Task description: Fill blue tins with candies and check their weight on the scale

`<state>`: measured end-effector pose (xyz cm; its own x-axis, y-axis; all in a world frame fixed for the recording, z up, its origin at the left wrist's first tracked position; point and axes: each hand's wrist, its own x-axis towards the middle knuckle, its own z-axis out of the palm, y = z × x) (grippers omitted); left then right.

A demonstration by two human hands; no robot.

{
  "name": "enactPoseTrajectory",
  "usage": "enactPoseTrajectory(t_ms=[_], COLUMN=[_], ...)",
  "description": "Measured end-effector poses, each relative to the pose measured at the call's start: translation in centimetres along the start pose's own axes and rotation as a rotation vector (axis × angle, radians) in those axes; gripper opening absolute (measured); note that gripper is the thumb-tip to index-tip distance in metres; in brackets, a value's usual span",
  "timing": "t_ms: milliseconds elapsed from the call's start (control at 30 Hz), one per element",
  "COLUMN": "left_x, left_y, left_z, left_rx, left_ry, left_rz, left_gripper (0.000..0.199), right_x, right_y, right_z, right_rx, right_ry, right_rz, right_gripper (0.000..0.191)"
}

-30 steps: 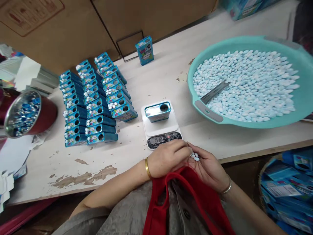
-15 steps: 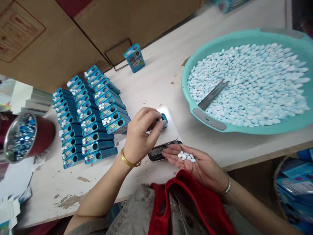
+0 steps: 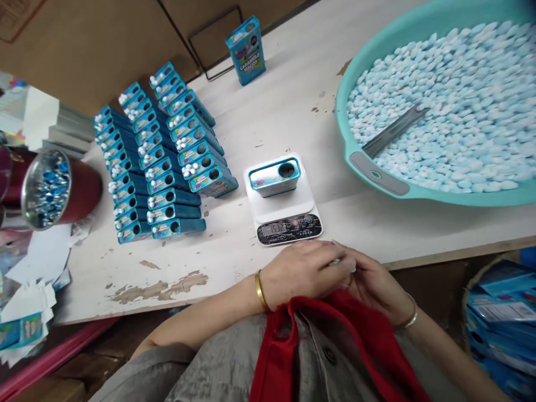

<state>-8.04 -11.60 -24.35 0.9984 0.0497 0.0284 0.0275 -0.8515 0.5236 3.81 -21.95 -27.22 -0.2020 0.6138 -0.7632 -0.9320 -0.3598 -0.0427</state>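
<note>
My left hand [image 3: 312, 271], with a gold bangle at the wrist, lies over my right hand, its fingers closed together; what they grip is hidden. My right hand [image 3: 379, 287] is cupped palm up beneath it around small white candies, mostly covered. A pale candy [image 3: 353, 268] shows by the fingertips. Just beyond both hands sits a white digital scale [image 3: 274, 209] with its display lit. An upright blue candy tin [image 3: 268, 174] stands on the scale, its round dark opening uppermost, and neither hand touches it.
To the left, rows of blue tins [image 3: 167, 212] bear white candies on their tops. A turquoise basin [image 3: 352, 134] full of candies, with a grey scoop [image 3: 396, 131], stands right. One tin [image 3: 247, 53] stands at the back. A metal pot [image 3: 79, 190] of shiny blue pieces is far left.
My left hand has withdrawn from the tin on the scale and come down over my right palm, covering the candies there. The tin stays on the scale. The view has shifted.
</note>
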Motion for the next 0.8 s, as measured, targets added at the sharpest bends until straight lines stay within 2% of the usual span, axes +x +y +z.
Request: enactPoseTrajectory(t_ms=[100, 200, 267, 333, 400, 500, 533, 600, 667, 700, 733, 800], left_x=[-0.9, -1.7, -2.3, -3.1, -3.8, -4.1, -4.0, -3.2, -2.1, -1.5, -1.0, -0.2], left_y=[0.8, 1.5, 1.7, 1.2, 0.0, -3.1, -4.2, -6.4, -8.0, -8.5, -8.8, -9.1], left_z=[0.7, 0.8, 0.3, -1.0, -3.0, -6.7, -7.7, -9.1, -9.4, -9.4, -9.2, -9.2], left_rx=[-0.012, -0.009, -0.012, -0.036, -0.045, 0.072, 0.141, 0.259, 0.318, 0.325, 0.324, 0.31], left_ry=[-0.023, -0.06, -0.082, -0.064, 0.009, 0.23, 0.306, 0.375, 0.311, 0.248, 0.179, 0.061], left_rz=[0.06, 0.085, 0.084, 0.076, 0.038, -0.111, -0.167, -0.252, -0.295, -0.309, -0.325, -0.359], left_gripper=[0.03, 0.031, 0.03, 0.028, 0.025, 0.021, 0.025, 0.052, 0.083, 0.09, 0.087, 0.063], right_x=[-0.6, -0.5, -0.2, 0.1, 0.3, 0.6, 0.6, 0.8, 0.9, 1.0, 1.0, 1.0], right_y=[0.7, 1.0, 1.0, 1.1, 1.3, 1.4, 1.5, 1.5, 1.4, 1.3, 1.3, 1.3], right_z=[-1.9, -2.9, -3.2, -3.5, -3.7, -4.1, -4.2, -4.4, -4.5, -4.5, -4.3, -4.0], right_rx=[-0.064, -0.146, -0.207, -0.254, -0.294, -0.328, -0.317, -0.269, -0.228, -0.224, -0.231, -0.265], right_ry=[0.071, 0.084, 0.061, 0.047, 0.054, 0.067, 0.064, 0.052, 0.044, 0.045, 0.053, 0.09], right_rz=[-0.026, -0.175, -0.256, -0.291, -0.297, -0.317, -0.324, -0.326, -0.316, -0.312, -0.31, -0.297], right_gripper=[0.017, 0.023, 0.026, 0.026, 0.026, 0.026, 0.026, 0.027, 0.028, 0.028, 0.029, 0.029])
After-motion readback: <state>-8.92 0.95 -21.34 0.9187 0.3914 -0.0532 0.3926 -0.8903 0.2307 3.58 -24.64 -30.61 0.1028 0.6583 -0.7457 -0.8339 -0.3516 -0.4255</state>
